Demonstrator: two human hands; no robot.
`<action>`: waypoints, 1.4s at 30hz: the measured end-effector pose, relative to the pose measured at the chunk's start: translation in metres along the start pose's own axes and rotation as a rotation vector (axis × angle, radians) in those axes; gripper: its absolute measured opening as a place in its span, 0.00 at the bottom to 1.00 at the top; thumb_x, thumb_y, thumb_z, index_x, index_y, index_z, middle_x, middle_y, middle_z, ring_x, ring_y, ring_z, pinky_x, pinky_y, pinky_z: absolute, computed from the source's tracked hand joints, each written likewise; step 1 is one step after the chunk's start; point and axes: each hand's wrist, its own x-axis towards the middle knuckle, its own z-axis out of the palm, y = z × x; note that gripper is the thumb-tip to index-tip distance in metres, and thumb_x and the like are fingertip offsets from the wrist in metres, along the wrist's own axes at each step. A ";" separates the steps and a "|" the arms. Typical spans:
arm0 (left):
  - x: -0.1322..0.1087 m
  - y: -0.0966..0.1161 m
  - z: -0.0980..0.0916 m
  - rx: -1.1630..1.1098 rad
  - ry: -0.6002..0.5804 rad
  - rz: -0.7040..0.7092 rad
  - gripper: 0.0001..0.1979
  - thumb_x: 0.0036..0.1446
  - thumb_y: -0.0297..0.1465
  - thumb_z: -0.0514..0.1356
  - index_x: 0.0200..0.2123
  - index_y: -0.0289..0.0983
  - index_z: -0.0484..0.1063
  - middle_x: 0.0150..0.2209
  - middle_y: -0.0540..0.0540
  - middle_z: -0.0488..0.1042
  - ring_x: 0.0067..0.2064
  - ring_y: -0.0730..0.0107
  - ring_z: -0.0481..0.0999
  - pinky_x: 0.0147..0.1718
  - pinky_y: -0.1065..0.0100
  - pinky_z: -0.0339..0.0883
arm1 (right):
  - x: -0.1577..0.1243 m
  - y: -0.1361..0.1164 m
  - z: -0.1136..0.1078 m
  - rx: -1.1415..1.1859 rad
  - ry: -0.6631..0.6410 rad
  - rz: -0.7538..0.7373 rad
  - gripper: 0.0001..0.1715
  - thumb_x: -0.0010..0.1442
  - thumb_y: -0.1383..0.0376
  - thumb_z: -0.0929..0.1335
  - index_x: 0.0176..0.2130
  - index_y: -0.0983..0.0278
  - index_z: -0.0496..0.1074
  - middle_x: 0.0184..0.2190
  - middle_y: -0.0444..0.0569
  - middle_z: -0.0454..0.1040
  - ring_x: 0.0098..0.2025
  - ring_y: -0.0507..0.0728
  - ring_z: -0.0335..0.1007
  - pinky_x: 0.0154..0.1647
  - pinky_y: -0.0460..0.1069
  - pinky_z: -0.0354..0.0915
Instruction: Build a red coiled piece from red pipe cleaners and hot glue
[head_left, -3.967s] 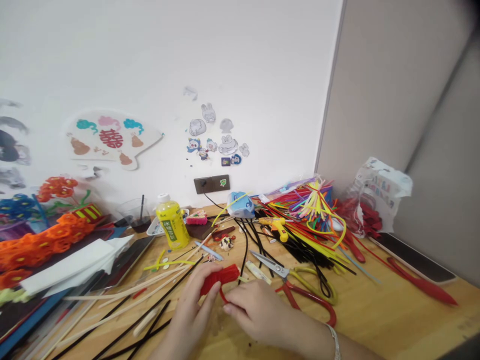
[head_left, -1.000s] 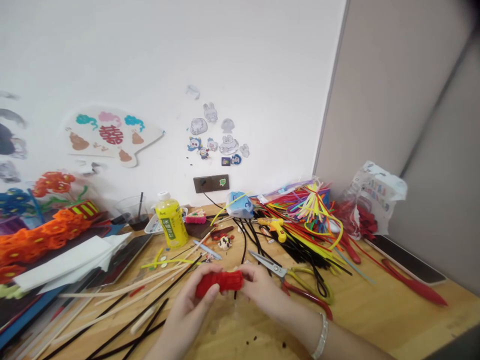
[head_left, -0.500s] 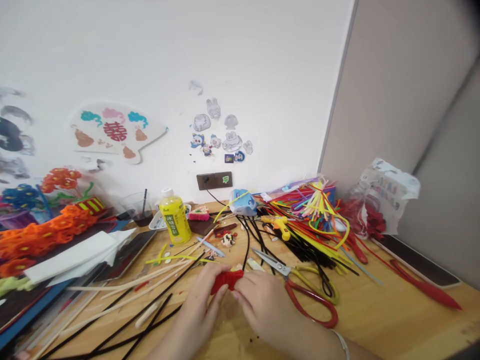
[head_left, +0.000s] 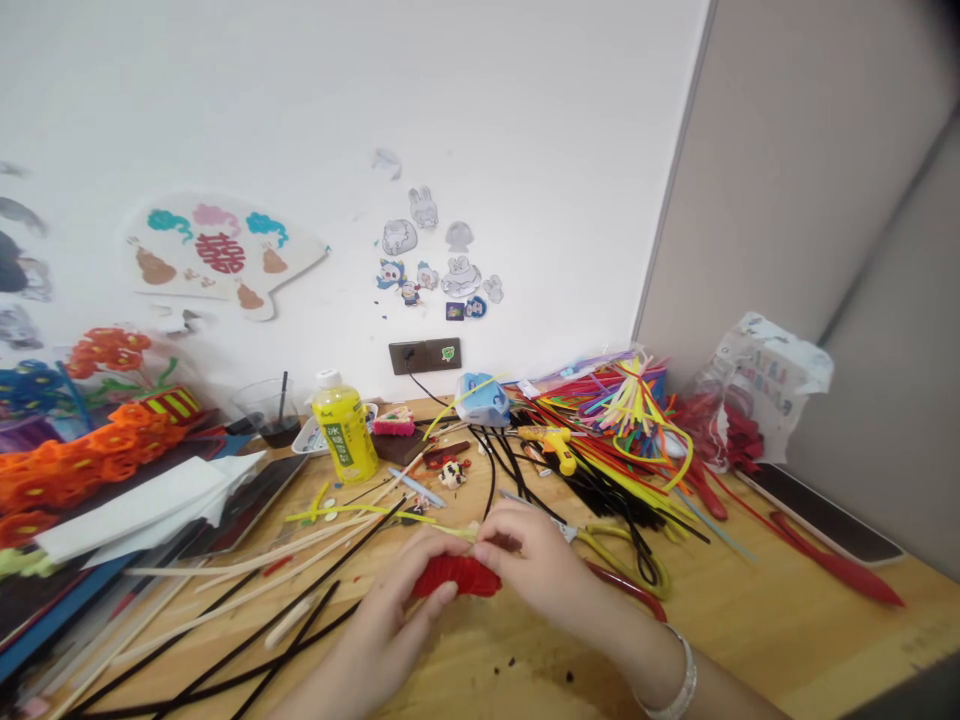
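A red fuzzy piece, seemingly bent from pipe cleaners (head_left: 459, 577), is held in my left hand (head_left: 397, 605), thumb below and fingers behind. My right hand (head_left: 532, 565) is pinched at the upper right edge of this piece; what lies between its fingertips is too small to make out. Just beyond the fingers lies a pale yellow pipe cleaner end (head_left: 450, 530). Scissors with yellow and red handles (head_left: 600, 543) rest behind my right wrist, their blades partly covered by my hand.
Black pipe cleaners (head_left: 281, 630) and pale sticks spread at the left. A yellow bottle (head_left: 345, 430), a yellow glue gun (head_left: 555, 447) and a heap of coloured pipe cleaners (head_left: 637, 400) stand further back. Orange fuzzy flowers (head_left: 82, 460) are at far left, a phone (head_left: 817, 510) at right.
My right hand has risen from the red piece's right end to its upper edge, showing more of the piece. The right forearm now covers more of the scissors. The view has shifted slightly.
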 end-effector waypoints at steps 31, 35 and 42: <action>-0.002 -0.013 0.004 0.130 0.071 0.074 0.15 0.56 0.26 0.55 0.47 0.44 0.63 0.43 0.45 0.72 0.45 0.64 0.72 0.45 0.64 0.68 | -0.005 -0.005 0.003 -0.061 -0.120 -0.042 0.09 0.54 0.71 0.68 0.38 0.64 0.73 0.37 0.47 0.73 0.39 0.55 0.67 0.41 0.48 0.61; -0.005 -0.019 0.004 0.103 0.031 0.028 0.16 0.57 0.27 0.54 0.49 0.45 0.62 0.46 0.45 0.71 0.48 0.62 0.71 0.48 0.61 0.66 | -0.002 -0.002 0.002 -0.049 -0.136 -0.027 0.10 0.53 0.72 0.69 0.39 0.64 0.73 0.37 0.48 0.73 0.40 0.55 0.67 0.42 0.48 0.61; -0.004 -0.015 0.005 0.021 0.078 -0.035 0.16 0.55 0.28 0.56 0.48 0.44 0.65 0.46 0.43 0.72 0.49 0.59 0.71 0.50 0.59 0.64 | -0.002 -0.001 0.003 -0.007 -0.122 0.010 0.15 0.53 0.73 0.69 0.42 0.63 0.73 0.40 0.48 0.73 0.42 0.55 0.67 0.45 0.48 0.60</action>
